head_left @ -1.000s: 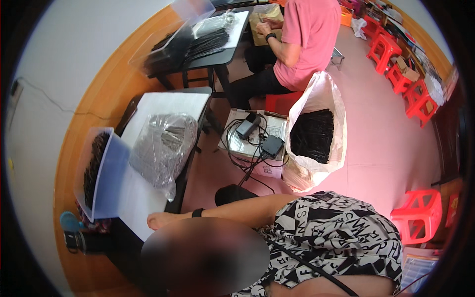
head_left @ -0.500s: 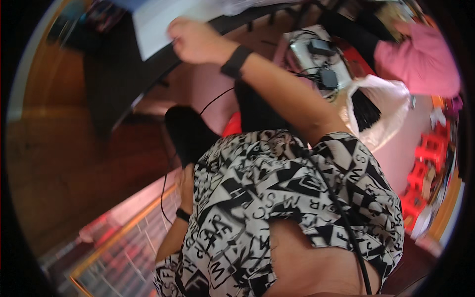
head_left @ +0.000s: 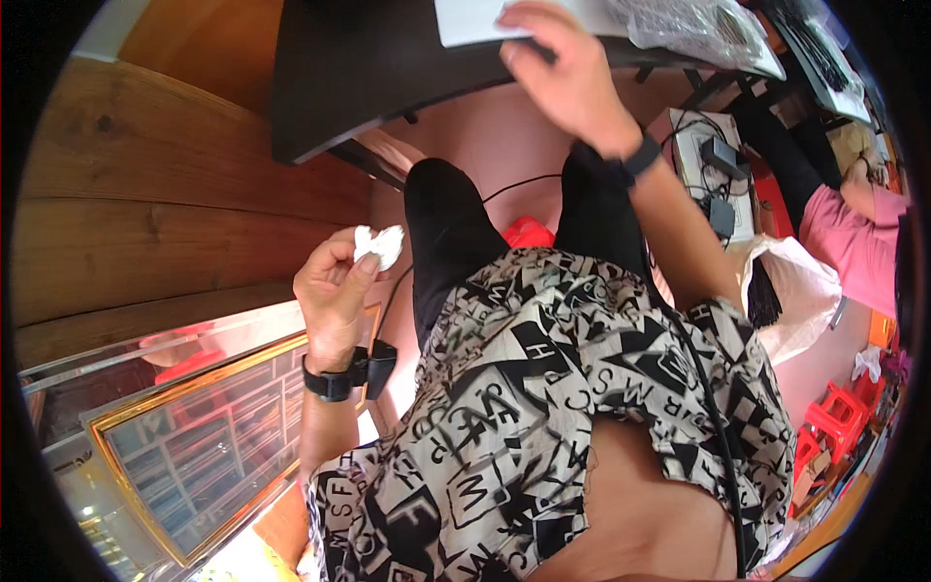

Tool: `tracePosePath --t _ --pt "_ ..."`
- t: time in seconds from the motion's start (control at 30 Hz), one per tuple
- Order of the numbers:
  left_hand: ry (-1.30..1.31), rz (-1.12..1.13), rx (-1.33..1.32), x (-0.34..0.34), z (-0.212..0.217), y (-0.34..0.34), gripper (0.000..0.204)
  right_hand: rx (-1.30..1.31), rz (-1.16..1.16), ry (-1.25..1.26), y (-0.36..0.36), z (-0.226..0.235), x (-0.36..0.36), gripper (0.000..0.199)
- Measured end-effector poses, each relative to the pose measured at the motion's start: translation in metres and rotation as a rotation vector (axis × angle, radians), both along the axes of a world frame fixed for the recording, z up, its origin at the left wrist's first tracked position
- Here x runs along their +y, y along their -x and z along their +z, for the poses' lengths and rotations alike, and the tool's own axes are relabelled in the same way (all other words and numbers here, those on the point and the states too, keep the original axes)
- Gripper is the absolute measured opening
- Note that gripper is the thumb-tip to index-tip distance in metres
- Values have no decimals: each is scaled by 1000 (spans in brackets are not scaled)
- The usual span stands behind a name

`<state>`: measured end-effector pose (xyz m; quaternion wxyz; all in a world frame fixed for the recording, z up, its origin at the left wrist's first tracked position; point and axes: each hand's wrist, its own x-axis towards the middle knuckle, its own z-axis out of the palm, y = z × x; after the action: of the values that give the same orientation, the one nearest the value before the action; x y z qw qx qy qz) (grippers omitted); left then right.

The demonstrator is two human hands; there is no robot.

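A crumpled white piece [head_left: 381, 247], which looks like tissue, is pinched between the thumb and fingers of my left hand [head_left: 335, 286]. That hand is beside my left thigh, in front of the wooden panelling. Over the front edge of the black table [head_left: 359, 87] hangs my right hand [head_left: 572, 82], slightly blurred. Its thumb and fingers are curved and apart, with dark tabletop showing between them. Beyond its fingertips lies a white sheet [head_left: 470, 24] on the table. I see nothing held in the right hand.
Clear plastic wrapping [head_left: 689, 29] lies on the table to the right. A white box [head_left: 693, 155] with black adapters and cables stands beside a white bag [head_left: 795, 291]. Another person's pink sleeve [head_left: 844, 252] is at far right, above red stools [head_left: 836, 415]. A gold-framed panel [head_left: 194, 446] is lower left.
My left hand has come up from beside my hip, and the white piece now shows in it. The right hand's fingers have spread from a closed shape. The whole view has shifted.
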<state>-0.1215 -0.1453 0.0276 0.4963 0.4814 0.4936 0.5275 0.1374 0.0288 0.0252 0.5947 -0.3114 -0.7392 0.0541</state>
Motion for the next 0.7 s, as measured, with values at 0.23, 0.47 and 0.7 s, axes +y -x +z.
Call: tracePosePath --t 0.23,0.47,0.7 --pt "-408 -73 65 39 1 -57 15 90 599 544 30 25 -97 14" --pt "-281 -243 -511 54 16 -80 17 755 823 956 4 35 -96 12" --pt "-555 -159 -32 41 60 -106 28 643 925 935 -29 77 -116 20"
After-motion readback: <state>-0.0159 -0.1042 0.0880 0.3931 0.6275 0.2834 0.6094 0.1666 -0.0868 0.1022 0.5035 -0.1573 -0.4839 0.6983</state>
